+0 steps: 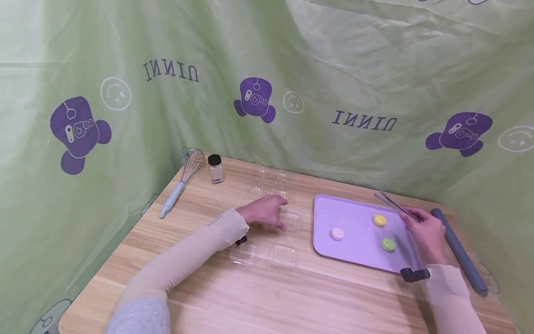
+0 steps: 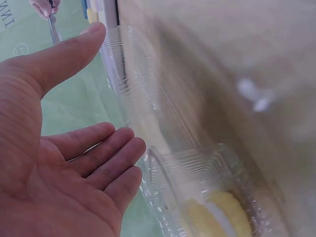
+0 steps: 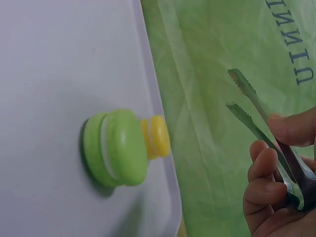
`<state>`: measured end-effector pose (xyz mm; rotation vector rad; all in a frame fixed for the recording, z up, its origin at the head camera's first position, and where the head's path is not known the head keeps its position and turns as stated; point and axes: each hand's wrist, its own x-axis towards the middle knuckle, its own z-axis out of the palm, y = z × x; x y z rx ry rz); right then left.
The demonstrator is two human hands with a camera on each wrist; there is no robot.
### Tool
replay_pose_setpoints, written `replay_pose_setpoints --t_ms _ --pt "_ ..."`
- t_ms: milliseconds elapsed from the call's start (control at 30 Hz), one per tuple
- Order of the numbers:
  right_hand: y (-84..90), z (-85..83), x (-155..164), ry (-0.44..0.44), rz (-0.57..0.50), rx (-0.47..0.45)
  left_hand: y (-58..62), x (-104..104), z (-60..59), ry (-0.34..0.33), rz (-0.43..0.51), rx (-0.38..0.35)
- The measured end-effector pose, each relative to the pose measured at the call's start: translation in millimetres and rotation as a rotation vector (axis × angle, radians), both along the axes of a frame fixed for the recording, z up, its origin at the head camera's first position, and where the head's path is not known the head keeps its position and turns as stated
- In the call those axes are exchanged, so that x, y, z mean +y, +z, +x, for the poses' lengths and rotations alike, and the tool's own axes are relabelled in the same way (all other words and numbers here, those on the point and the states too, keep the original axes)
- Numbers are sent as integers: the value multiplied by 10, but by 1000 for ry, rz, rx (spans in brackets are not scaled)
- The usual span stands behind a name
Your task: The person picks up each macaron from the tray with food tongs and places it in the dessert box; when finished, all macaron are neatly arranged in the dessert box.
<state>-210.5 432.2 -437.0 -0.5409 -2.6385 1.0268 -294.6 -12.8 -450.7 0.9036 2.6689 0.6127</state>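
Beside the purple tray (image 1: 354,213), the clear container (image 1: 283,256) lies near the left hand (image 1: 263,211), thumb spread wide, while the right hand (image 1: 428,234) grips parted tongs (image 3: 293,165), which could send the green macaron (image 1: 388,245), pink macaron (image 1: 337,234) or yellow macaron (image 1: 379,220) on the tray skidding if closed off-centre.

Bright head view, pale sheen on curtain (image 1: 354,60), shadow beside green macaron (image 3: 126,148); left wrist view hazy
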Motion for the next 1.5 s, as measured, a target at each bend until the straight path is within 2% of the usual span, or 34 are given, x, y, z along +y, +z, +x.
replay_pose_setpoints --t_ms 167,400,600,767,967,1100,1233,1367,1500 --pt "-122 8 98 32 -14 -40 -43 2 -27 -14 -7 23" --pt "-276 61 214 72 51 -65 -76 4 -34 -26 1 35" --pt "-363 131 248 67 6 -111 -65 -5 -34 -25 5 24" --pt "-415 164 261 73 2 -118 -102 -33 -63 -25 16 29" --pt "-439 214 287 97 12 -122 -89 -12 -49 -23 31 20" --pt "-439 277 373 168 86 -94 -66 26 -17 -27 25 8" --pt "-399 305 406 220 142 -115 -91 31 -20 -22 15 -5" --pt "-380 288 363 200 162 -156 -111 10 -34 -15 13 -1" --pt "-397 260 313 172 185 -146 -109 -14 -47 -10 12 2"
